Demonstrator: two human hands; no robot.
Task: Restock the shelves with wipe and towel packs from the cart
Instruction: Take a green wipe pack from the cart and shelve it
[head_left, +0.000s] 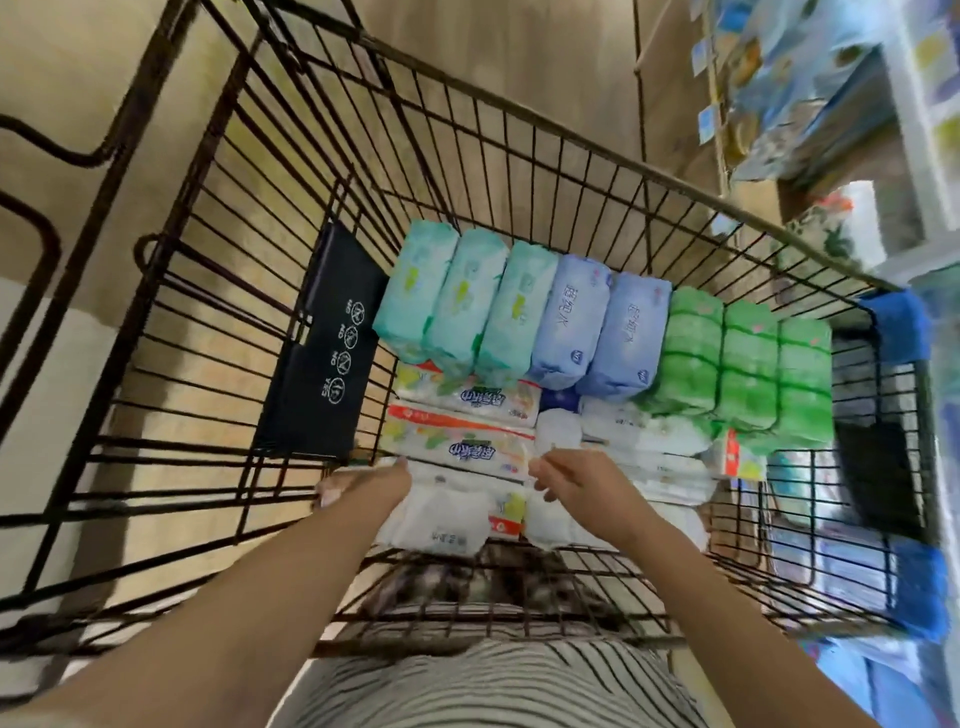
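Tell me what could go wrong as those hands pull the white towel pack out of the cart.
1. The left hand and right hand meet only the ends of the soft towel pack. Whether they grip it is unclear, so it may sag or slip.
2. The upright teal packs seem to rest on the neighbouring flat pack, so a tug might topple them.

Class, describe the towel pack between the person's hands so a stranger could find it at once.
In the black wire cart, look at the flat packs nearer than the upright coloured row. The towel pack lies between the left hand and right hand. White with an orange stripe and blue lettering, it is the nearer of two alike.
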